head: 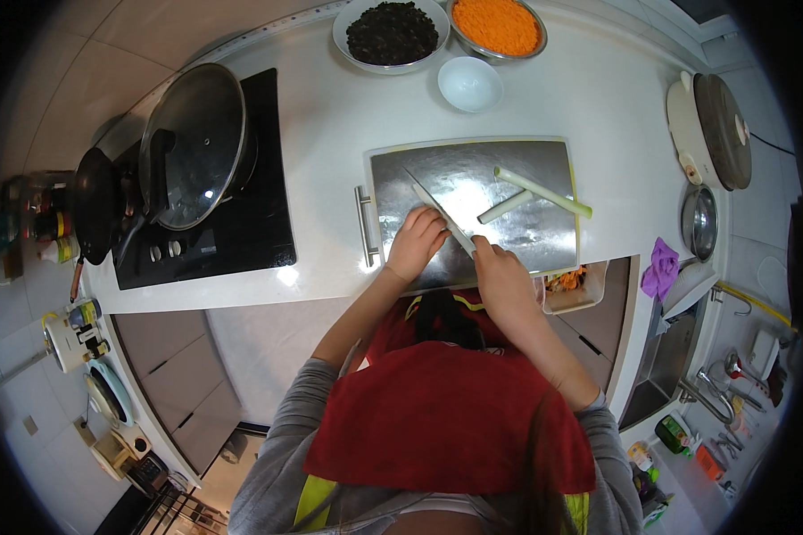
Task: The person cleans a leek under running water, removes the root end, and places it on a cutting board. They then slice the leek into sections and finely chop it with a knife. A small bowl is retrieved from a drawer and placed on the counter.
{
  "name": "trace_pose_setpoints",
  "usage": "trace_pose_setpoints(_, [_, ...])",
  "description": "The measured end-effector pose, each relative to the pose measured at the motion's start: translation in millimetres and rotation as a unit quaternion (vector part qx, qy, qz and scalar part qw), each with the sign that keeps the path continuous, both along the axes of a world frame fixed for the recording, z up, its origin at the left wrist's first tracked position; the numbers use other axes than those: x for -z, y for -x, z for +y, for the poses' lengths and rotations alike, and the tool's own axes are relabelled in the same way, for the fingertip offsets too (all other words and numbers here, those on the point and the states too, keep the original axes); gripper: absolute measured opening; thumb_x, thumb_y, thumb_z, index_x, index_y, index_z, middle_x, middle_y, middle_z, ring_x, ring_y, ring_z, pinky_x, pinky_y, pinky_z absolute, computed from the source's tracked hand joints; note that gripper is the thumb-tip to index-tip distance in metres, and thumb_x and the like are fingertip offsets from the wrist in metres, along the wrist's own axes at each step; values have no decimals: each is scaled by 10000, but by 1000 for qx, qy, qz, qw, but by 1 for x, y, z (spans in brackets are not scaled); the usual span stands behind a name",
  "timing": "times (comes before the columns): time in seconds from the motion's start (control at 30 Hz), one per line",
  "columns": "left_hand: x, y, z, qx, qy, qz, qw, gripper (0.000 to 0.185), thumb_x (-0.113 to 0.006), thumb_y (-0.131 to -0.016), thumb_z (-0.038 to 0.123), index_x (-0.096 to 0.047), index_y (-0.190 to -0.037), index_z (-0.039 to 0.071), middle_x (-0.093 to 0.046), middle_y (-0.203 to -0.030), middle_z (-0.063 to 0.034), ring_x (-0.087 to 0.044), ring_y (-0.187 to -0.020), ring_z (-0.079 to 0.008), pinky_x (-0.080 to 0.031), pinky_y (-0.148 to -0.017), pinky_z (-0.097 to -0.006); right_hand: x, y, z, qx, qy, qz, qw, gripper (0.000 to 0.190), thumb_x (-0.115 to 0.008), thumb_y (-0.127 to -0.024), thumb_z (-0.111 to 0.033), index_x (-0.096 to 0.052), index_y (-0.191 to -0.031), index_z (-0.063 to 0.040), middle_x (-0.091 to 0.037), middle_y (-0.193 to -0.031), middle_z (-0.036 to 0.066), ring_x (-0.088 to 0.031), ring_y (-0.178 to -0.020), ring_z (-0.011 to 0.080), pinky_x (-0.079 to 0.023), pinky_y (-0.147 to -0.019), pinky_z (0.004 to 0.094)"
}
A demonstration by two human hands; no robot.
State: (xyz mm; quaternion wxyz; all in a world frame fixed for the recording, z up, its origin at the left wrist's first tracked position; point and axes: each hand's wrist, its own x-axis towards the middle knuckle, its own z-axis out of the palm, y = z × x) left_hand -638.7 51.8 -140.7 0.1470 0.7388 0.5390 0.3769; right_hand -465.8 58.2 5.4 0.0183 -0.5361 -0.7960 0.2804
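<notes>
My right hand grips the handle of a kitchen knife. Its blade slants up and left over a metal-faced cutting board. My left hand rests at the board's left side, fingers curled against the near side of the blade. Whatever may lie under those fingers is hidden. Two lengths of green onion stalk lie right of the knife: a longer pale green stalk reaches past the board's right edge, and a shorter stalk meets it at an angle.
Behind the board stand a bowl of chopped dark food, a metal bowl of shredded orange food and a small white bowl. A lidded pan sits on the black cooktop at left. An open bin with scraps hangs below the counter.
</notes>
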Motion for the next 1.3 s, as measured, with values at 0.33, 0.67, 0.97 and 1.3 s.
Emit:
trace_pose_setpoints(0.33, [-3, 0, -1, -6, 15, -7, 1000, 262, -729, -774, 72, -621, -1009, 30, -586, -1089, -119, -546, -1064, -330, -495, -895, -402, 13, 18, 5, -9, 22, -62, 998, 200, -517, -862, -20, -494, -1060, -31, -641, -857, 204, -656, -784, 397, -555, -667, 461])
trace_pose_setpoints(0.67, [2, -2, -1, -20, 10, -3, 1000, 271, -739, -771, 89, -616, -1004, 30, -588, -1083, -114, -553, -1064, -330, -507, -873, -406, 20, 14, 7, -7, 44, -102, 994, 179, -513, -882, -29, -493, -1060, -31, -667, -810, 212, -685, -763, 401, -566, -652, 461])
trace_pose_setpoints(0.97, [4, -3, -2, -29, 8, 3, 1000, 256, -739, -780, 116, -623, -989, 24, -591, -1079, -110, -558, -1054, -318, -501, -872, -402, 15, -6, -7, -11, 53, -118, 992, 189, -521, -875, -28, -497, -1062, -20, -660, -735, 191, -685, -718, 376, -560, -635, 452])
trace_pose_setpoints(1.3, [0, 15, 11, -97, -18, 1, 995, 290, -665, -818, 53, -528, -1073, 26, -558, -1239, -159, -500, -1213, -333, -337, -1030, -479, 15, -13, -12, -12, 40, -120, 992, 207, -534, -875, -31, -508, -1080, -14, -668, -752, 183, -695, -725, 349, -568, -637, 432])
